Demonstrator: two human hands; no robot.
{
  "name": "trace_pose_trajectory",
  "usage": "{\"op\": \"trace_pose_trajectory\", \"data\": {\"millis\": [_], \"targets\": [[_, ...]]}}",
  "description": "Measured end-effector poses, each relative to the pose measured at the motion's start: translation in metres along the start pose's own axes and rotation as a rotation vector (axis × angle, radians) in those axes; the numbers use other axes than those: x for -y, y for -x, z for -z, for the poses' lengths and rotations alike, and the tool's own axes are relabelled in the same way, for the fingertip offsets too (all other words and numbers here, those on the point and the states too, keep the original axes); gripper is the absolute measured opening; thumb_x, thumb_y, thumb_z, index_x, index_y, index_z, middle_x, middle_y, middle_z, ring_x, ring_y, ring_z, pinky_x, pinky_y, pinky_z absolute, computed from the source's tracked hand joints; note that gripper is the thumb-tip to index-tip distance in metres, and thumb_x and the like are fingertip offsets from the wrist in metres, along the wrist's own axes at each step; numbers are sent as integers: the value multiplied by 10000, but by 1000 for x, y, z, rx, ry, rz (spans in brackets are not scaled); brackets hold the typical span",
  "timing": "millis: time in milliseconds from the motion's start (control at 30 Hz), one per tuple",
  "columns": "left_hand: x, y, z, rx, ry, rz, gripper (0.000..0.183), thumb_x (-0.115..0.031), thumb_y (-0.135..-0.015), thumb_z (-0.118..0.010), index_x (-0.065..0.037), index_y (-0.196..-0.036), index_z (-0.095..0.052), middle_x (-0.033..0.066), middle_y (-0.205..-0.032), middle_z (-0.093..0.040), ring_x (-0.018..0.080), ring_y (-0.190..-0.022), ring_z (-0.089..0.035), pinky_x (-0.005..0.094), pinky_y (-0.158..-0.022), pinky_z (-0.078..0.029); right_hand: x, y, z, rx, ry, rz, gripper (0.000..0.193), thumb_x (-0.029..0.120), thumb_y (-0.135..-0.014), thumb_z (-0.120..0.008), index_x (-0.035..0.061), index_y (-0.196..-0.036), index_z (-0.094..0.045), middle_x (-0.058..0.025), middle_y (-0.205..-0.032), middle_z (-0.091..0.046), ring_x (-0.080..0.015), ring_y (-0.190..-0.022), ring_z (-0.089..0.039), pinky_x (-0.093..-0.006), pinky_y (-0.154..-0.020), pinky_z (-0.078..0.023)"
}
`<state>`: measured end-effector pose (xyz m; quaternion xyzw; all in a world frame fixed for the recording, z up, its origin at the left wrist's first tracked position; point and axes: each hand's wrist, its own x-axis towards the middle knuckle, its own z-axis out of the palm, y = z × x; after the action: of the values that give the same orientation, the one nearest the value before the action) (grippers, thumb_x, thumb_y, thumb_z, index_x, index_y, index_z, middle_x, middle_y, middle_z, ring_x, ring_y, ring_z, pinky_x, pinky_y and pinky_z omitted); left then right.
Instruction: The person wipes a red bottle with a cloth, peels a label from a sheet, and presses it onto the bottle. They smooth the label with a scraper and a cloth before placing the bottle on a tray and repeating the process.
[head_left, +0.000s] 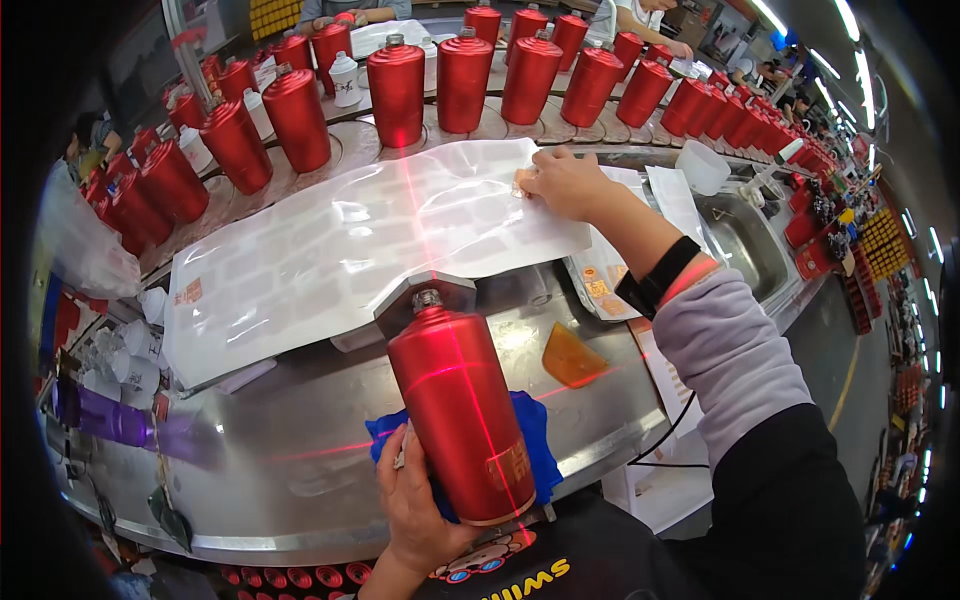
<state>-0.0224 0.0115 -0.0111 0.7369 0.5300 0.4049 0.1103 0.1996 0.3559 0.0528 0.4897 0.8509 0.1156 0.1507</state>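
A red metallic bottle [455, 395] lies tilted in front of me, its neck in a grey angled holder [455, 292] and its base toward my body. Around its lower left side my left hand [420, 510] is closed, against a blue cloth [540, 450] under the bottle. A gold label [508, 468] shows near the base. My right hand [572, 185] reaches to the far right end of a white backing sheet [300, 250], pinching a small orange-gold label [522, 182] there. Another such label [188, 291] remains at the sheet's left end. Red laser lines cross the bottle.
Red bottles [465, 80] stand along a curved conveyor [350, 150] behind the sheet. A yellow-brown scraper-like piece [572, 356] lies right of the bottle, near a stack of label sheets [603, 285]. A sink [745, 240] is at right. Other people [640, 25] work beyond.
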Motion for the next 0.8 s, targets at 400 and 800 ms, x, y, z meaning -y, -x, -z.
{"op": "trace_pose_trajectory", "data": {"millis": [400,800], "targets": [[2,0,-1,2,10,0,1141,-517,-679,-814,103,-1440,-233,261,-1368,-448,454,-1236,-427,537,-1059,-322,-42,-72,-18,33,-340,-282,648,553,-731,-691,-54,-957,-709,-213,-984,-686,-341,-893,-663,-414,-819,-516],[-1,-2,1,8,7,4,1145,-532,-683,-806,96,-1443,-224,261,-1371,-442,456,-1235,-423,549,-1056,-321,-60,-64,-17,6,-511,-219,486,490,-717,-704,14,-812,-716,-163,-886,-685,-284,-730,-648,-410,-613,-533]]}}
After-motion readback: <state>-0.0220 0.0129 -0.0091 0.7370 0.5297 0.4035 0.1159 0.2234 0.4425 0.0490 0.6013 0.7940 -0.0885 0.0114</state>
